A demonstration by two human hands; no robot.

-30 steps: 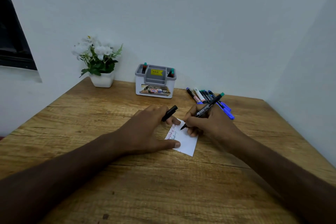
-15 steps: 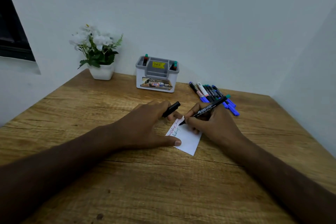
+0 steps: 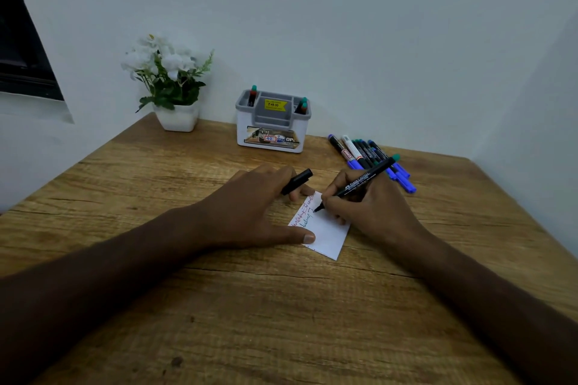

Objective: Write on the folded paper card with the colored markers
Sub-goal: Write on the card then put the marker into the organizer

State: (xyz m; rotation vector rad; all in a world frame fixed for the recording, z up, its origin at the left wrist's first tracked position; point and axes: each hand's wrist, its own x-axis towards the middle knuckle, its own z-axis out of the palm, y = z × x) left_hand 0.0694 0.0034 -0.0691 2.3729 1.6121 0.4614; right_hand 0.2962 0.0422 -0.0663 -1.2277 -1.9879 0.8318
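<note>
Wood-grain desk (image 3: 156,259) set in a pale corner carries the folded paper card (image 3: 328,233) near its middle, two short lines already written along its far edge. Thin and light, it would likely skid or crease, so it is best pinned flat at an edge. That is where the left hand (image 3: 250,212) presses, thumb on the card, fingers pinching a black cap (image 3: 297,181). The right hand (image 3: 369,206) grips a green-ended marker (image 3: 359,183), tip on paper. Beyond lie spare markers (image 3: 372,159), an organizer (image 3: 272,123) and a flower pot (image 3: 176,117).
</note>
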